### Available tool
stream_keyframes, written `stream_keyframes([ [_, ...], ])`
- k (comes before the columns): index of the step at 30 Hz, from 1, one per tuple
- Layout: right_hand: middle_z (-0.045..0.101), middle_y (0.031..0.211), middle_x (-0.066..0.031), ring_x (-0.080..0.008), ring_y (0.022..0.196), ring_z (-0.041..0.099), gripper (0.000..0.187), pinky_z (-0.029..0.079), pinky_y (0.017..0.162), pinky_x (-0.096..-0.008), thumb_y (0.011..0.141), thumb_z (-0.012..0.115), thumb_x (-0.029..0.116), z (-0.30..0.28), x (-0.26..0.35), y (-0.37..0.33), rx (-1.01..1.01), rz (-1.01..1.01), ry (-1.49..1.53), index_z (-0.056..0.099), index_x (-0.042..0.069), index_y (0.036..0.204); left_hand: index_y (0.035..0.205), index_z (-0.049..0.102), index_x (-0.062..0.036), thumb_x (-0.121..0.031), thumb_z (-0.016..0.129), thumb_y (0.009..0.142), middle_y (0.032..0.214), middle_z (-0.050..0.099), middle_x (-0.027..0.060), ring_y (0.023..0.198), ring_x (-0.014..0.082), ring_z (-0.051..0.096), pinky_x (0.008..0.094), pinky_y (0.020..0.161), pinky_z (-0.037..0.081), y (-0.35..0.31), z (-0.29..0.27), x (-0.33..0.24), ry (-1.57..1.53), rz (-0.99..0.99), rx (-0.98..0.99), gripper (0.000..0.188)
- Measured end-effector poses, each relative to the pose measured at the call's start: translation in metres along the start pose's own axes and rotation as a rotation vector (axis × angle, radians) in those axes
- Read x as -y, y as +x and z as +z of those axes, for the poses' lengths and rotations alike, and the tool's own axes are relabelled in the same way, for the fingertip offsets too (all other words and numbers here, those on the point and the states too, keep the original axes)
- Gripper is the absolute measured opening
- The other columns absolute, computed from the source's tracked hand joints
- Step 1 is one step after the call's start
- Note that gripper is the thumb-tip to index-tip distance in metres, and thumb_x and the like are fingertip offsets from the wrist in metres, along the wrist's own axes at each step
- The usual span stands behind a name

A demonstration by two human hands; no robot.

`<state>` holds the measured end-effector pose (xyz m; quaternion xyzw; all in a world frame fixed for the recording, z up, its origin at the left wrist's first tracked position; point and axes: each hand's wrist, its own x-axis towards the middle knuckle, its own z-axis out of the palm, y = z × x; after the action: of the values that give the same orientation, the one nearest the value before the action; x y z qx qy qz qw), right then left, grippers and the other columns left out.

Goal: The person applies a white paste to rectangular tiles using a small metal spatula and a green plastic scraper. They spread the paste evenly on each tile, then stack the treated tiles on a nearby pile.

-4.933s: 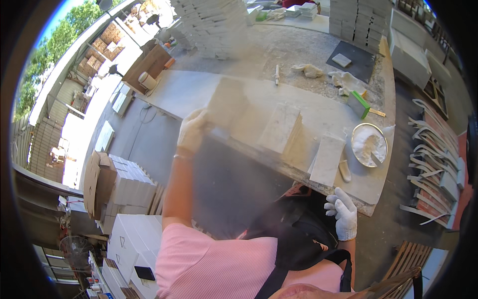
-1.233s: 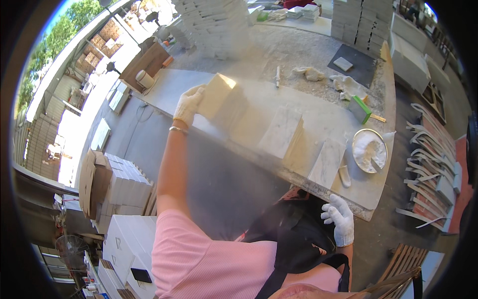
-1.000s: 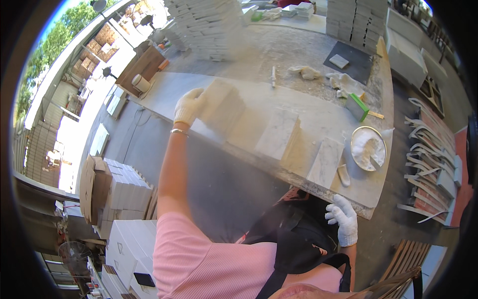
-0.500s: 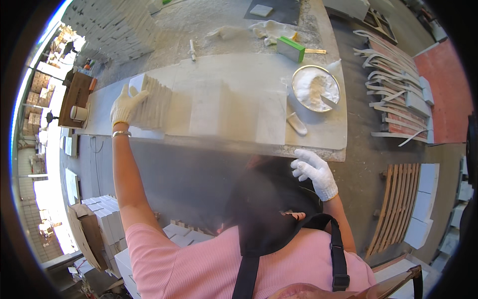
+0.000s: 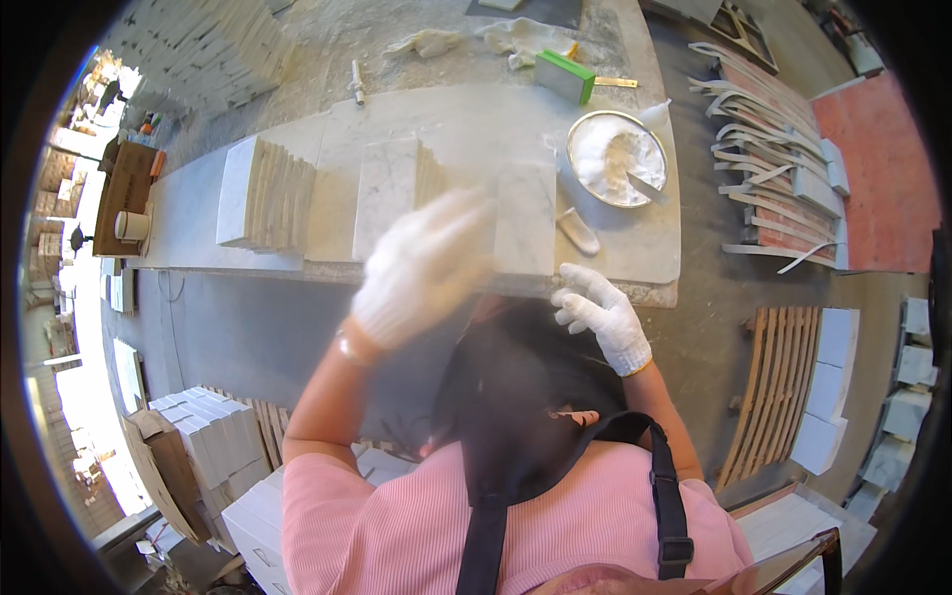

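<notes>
Smeared by motion, my left hand (image 5: 421, 263) in a white knit glove passes over the front of the work table, close to the middle stack of marble tiles (image 5: 385, 193). Its fingers look stretched out, and no held thing shows in it. My right hand (image 5: 605, 322), also gloved, hovers at the table's front edge, fingers apart and loosely bent, holding nothing. A second stack of marble tiles (image 5: 260, 196) stands on edge at the left. A pale flat tile (image 5: 526, 218) lies right of my left hand. Nearby is a round tin of white paste (image 5: 610, 149) with a flat blade (image 5: 648, 188) in it.
A green-and-white block (image 5: 565, 77) and crumpled white gloves (image 5: 521, 40) lie behind the tin. A white oblong piece (image 5: 577, 231) lies in front of it. A brown box (image 5: 129, 193) bounds the table's left end; a slatted wooden pallet (image 5: 769, 392) stands right.
My left hand has left the left tile stack and swung right and toward me, past the middle stack. My right hand keeps its pose. The whole view has shifted slightly.
</notes>
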<state>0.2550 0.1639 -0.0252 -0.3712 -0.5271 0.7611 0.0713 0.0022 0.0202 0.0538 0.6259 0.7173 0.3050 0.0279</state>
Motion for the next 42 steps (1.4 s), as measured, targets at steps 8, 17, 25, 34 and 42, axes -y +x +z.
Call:
stream_keyframes([
  [8,0.070,0.114,-0.0119,-0.0169,0.089,0.068,0.063,0.054,0.073,-0.0275,0.097,0.067,0.018,0.000,-0.005,-0.003,-0.033,-0.023,-0.027,0.043,0.001,0.153,0.140,0.053,-0.0076,-0.038,0.068,0.091,0.150,0.047,0.0187,0.141,0.0426,0.039,0.0624,0.110,0.035,0.048,0.121,0.009,0.184,-0.018,0.135,0.060],
  [17,0.069,0.114,-0.0099,-0.0162,0.091,0.068,0.064,0.054,0.074,-0.0283,0.097,0.067,0.017,0.002,-0.002,-0.003,-0.017,-0.028,-0.017,0.042,0.001,0.154,0.128,0.060,-0.0074,-0.033,0.073,0.082,0.143,0.052,0.0121,0.134,0.0344,0.046,0.0557,0.106,0.041,0.042,0.116,-0.008,0.144,0.142,0.134,0.055],
  [25,0.068,0.120,-0.0130,-0.0177,0.094,0.069,0.061,0.055,0.075,-0.0294,0.098,0.064,0.015,0.004,-0.007,0.005,0.017,-0.046,-0.050,0.043,0.005,0.154,0.122,0.069,-0.0085,-0.015,0.076,0.079,0.127,0.066,0.0138,0.119,0.0359,0.060,0.0463,0.105,0.048,-0.047,0.080,-0.025,-0.266,0.047,0.119,0.044],
  [34,0.067,0.126,-0.0162,-0.0200,0.098,0.069,0.060,0.057,0.080,-0.0312,0.097,0.061,0.009,0.011,-0.007,0.003,0.009,-0.024,-0.074,0.043,0.004,0.154,0.140,0.059,0.0016,-0.019,0.064,0.099,0.125,0.071,0.0109,0.102,0.0165,0.069,0.0286,0.087,0.054,-0.071,0.090,-0.011,-1.084,-0.976,-0.056,0.046],
  [42,0.065,0.131,-0.0171,-0.0239,0.112,0.067,0.057,0.057,0.084,-0.0336,0.096,0.062,0.008,0.009,-0.005,0.000,0.003,-0.068,-0.074,0.048,0.001,0.150,0.145,0.052,0.0032,-0.019,0.065,0.097,0.128,0.068,0.0149,0.103,0.0234,0.072,0.0316,0.082,0.058,-0.069,0.089,-0.012,-1.320,-0.990,0.041,0.054],
])
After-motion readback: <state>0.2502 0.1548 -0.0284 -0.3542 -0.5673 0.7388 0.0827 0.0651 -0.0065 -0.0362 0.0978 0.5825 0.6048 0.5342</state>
